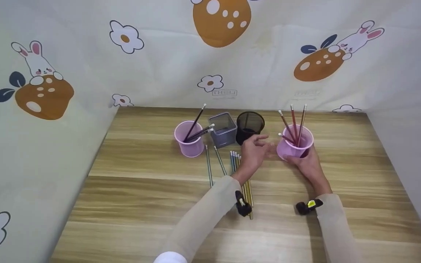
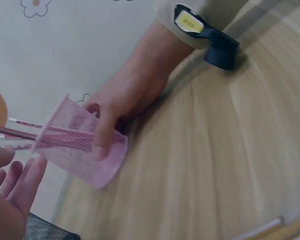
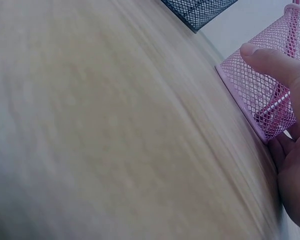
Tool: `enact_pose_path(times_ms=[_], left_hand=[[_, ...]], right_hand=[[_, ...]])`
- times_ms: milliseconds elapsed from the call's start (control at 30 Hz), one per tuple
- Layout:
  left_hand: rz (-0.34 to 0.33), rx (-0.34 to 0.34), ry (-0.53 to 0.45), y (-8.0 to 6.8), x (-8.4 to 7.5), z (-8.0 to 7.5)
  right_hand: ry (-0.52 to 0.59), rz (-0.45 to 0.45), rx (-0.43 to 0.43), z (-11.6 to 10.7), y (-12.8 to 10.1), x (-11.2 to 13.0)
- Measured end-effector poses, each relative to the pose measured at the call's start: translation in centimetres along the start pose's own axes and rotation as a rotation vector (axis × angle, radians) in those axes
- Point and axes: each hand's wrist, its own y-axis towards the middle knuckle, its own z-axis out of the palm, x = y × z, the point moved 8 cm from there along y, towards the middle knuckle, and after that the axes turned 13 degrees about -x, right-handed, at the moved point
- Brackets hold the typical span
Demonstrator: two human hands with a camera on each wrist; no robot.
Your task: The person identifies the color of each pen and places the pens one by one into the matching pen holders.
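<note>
A pink mesh pencil cup (image 1: 287,149) stands at the right of the table with several red and dark red pencils (image 1: 294,122) leaning in it. My right hand (image 1: 310,166) grips this cup low on its side, thumb across the front mesh and other fingers behind, as the right wrist view of the cup (image 3: 262,82) shows. To its left, my left hand (image 1: 255,153) hovers in front of a round black mesh cup (image 1: 250,122), fingers loosely bent and holding nothing. In the left wrist view, its fingers (image 2: 32,182) come near the pink cup's rim.
A second pink cup (image 1: 191,148) at the left holds several black pencils (image 1: 196,122). Between the cups stands a square grey mesh holder (image 1: 224,137). Teal pencils (image 1: 209,166) and gold pencils (image 1: 249,193) lie on the wooden table (image 1: 133,204), partly under my left forearm. Patterned cloth (image 1: 166,73) hangs behind.
</note>
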Motion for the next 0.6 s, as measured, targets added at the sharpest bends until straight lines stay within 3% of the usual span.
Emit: enact_pose_path(times_ms=[167,467,600], left_hand=[[0.004,-0.011,0.021,0.0,1.3,-1.5],[0.099,-0.014,0.093,0.0,0.9,-3.9],[0.128,-0.022,0.141,0.1,1.1,-5.0]], right_hand=[[0.003,0.009,-0.007,0.0,-0.1,-0.2],[-0.019,0.033,0.022,0.1,-1.3,3.0],[-0.033,0.032,0.023,0.1,-1.2,2.8]])
